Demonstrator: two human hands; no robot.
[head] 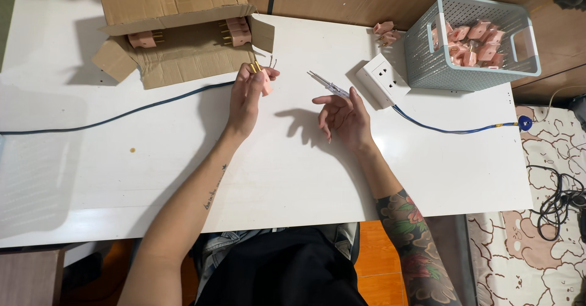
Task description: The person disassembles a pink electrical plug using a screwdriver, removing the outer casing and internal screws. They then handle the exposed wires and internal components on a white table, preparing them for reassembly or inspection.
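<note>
My left hand (pixel 245 98) grips a pink plug (pixel 264 79) with brass prongs pointing up, just in front of the open cardboard box (pixel 183 55). My right hand (pixel 343 118) hovers over the white table (pixel 293 171) with its fingers curled loosely and holds nothing. Just beyond its fingertips lies a clear-handled tester screwdriver (pixel 329 86). A white socket block (pixel 383 80) sits further right on a blue cable (pixel 452 129).
The cardboard box holds a few more pink plugs (pixel 237 32). A pale blue plastic basket (pixel 473 43) at the back right is full of pink plugs, and two loose ones (pixel 386 32) lie beside it. A blue cable (pixel 110 120) runs left across the table.
</note>
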